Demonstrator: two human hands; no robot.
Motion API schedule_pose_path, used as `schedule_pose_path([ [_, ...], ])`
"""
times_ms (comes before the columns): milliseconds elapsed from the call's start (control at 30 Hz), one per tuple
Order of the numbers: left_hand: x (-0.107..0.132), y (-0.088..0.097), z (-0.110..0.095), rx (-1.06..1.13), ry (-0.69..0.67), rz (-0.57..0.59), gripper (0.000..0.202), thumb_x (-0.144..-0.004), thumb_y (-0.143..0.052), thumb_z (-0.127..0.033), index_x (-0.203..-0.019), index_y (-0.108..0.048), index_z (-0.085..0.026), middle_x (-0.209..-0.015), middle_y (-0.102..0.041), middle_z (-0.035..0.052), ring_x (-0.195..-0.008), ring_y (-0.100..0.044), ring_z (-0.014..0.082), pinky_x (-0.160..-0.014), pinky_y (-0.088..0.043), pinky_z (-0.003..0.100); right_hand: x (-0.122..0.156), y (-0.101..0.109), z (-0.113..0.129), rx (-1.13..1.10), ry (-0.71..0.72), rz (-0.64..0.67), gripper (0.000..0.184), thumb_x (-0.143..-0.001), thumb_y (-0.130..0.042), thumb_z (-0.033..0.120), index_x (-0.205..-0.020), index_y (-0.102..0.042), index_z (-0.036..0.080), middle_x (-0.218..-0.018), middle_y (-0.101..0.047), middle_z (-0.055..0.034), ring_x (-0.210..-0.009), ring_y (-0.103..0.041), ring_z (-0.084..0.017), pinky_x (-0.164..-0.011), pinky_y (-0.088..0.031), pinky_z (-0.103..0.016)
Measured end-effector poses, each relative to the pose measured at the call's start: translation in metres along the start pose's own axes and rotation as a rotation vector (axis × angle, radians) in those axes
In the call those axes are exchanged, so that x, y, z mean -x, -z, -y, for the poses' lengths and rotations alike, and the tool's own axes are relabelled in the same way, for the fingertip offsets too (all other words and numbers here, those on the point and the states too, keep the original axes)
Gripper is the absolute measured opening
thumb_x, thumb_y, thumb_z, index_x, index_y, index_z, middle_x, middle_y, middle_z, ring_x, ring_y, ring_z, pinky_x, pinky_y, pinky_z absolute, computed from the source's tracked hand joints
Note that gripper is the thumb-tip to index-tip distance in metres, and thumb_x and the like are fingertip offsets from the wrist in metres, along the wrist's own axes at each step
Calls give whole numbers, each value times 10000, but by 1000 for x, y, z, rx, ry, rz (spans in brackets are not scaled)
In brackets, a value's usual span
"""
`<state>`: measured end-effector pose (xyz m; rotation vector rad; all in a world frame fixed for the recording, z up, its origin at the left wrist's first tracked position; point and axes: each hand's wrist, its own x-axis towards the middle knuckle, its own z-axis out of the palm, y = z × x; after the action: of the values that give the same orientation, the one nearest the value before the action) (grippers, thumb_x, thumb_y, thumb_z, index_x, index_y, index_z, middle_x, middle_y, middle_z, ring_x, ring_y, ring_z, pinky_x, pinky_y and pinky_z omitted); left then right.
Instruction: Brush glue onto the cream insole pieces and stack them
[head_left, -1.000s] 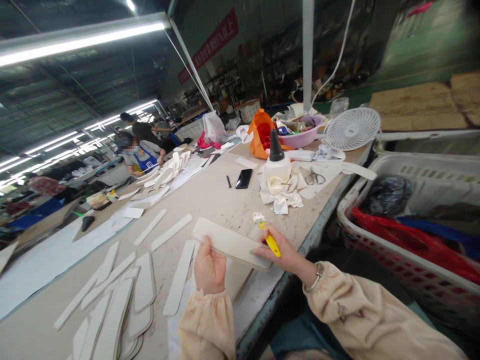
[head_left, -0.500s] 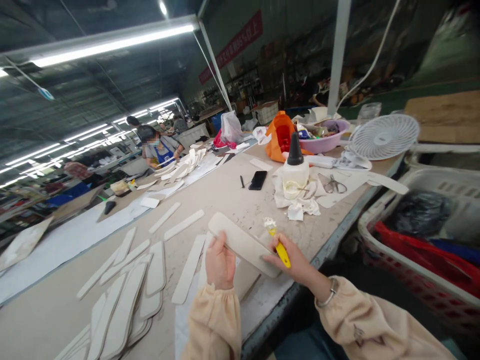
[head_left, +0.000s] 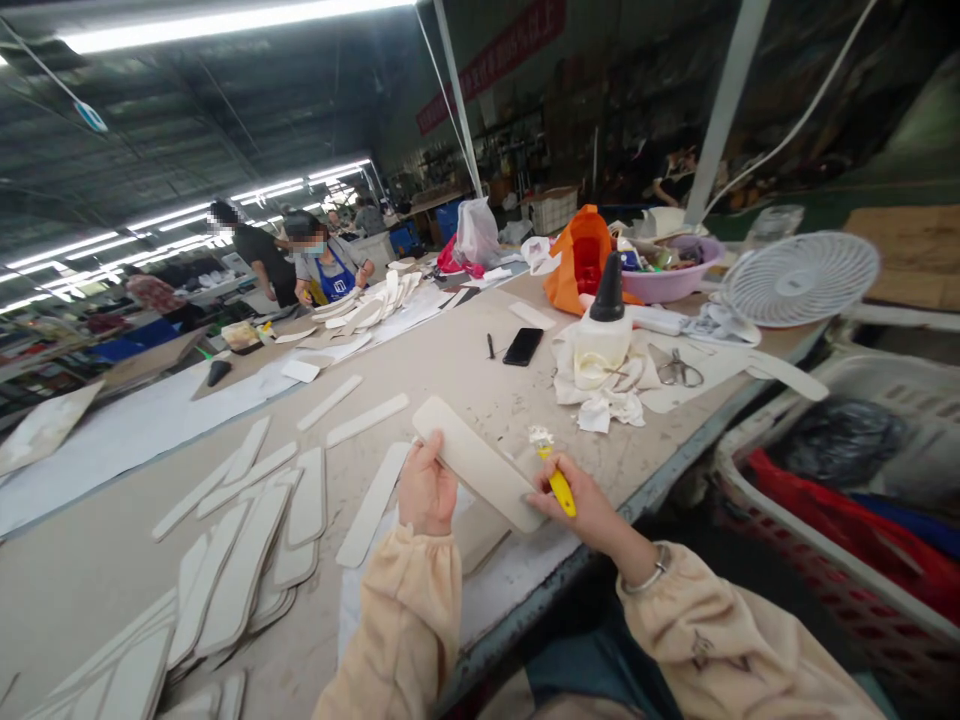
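A long off-white strip with rounded corners (head_left: pixel 480 465) is held tilted above the table. My left hand (head_left: pixel 429 490) grips its upper left end, thumb on the face. In my right hand (head_left: pixel 581 505) is a yellow-handled brush (head_left: pixel 559 490), its bristle end coated with white paste and pointing up and away. Fingers of that same hand also touch the strip's lower right end. Below the strip lie flat pieces (head_left: pixel 480 535), partly hidden. To the left spreads a loose pile of similar strips (head_left: pixel 247 570).
A white bottle with a black cone cap (head_left: pixel 600 340) stands on crumpled cloth, near scissors (head_left: pixel 679 370) and a phone (head_left: pixel 523 346). Behind are an orange bag (head_left: pixel 581 265), a purple basin (head_left: pixel 675 280) and a fan (head_left: pixel 802 278). A plastic basket (head_left: pixel 739 485) flanks the table's right edge. Co-workers work farther back.
The camera view has shifted, so the background sits a little differently. Both hands keep the strip and brush in nearly the same pose. Another person now shows beside the co-worker in the apron.
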<state>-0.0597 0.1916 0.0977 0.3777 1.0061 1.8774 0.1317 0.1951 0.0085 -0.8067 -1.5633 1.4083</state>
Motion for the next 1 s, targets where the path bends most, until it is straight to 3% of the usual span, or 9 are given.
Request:
schedule_pose_path([
  [200, -12, 3, -5, 10, 130, -107, 158, -772, -545, -20, -841, -643, -122, -758, -703, 31, -728, -663, 114, -753, -541, 227, 0, 3, 3, 40, -28, 138, 402, -700, -718, 357, -834, -356, 243, -754, -509, 53, -660, -484, -120, -620, -416, -252],
  [600, -19, 0, -6, 11, 152, -90, 137, -732, -581, -10, -809, -602, -121, -724, -685, 19, -691, -652, 111, -750, -539, 248, 1, 2, 5, 47, -31, 163, 375, -718, -700, 330, -850, -360, 242, -758, -482, 53, -656, -464, -111, -602, -397, -232],
  [767, -10, -4, -4, -16, 94, -16, 144, -677, -652, -43, -770, -591, -134, -741, -687, 18, -717, -650, 124, -762, -513, 262, 2, 2, 7, 31, -35, 131, 357, -736, -686, 376, -850, -376, 238, -770, -497, 42, -674, -479, -120, -606, -399, -238],
  [1000, 26, -14, 15, -160, 15, 167, 209, -644, -739, -200, -797, -605, -153, -786, -694, 6, -731, -631, 120, -743, -467, 251, 4, -4, 9, -50, 14, -12, 326, -794, -633, 392, -831, -344, 246, -778, -493, 30, -657, -468, -121, -597, -393, -246],
])
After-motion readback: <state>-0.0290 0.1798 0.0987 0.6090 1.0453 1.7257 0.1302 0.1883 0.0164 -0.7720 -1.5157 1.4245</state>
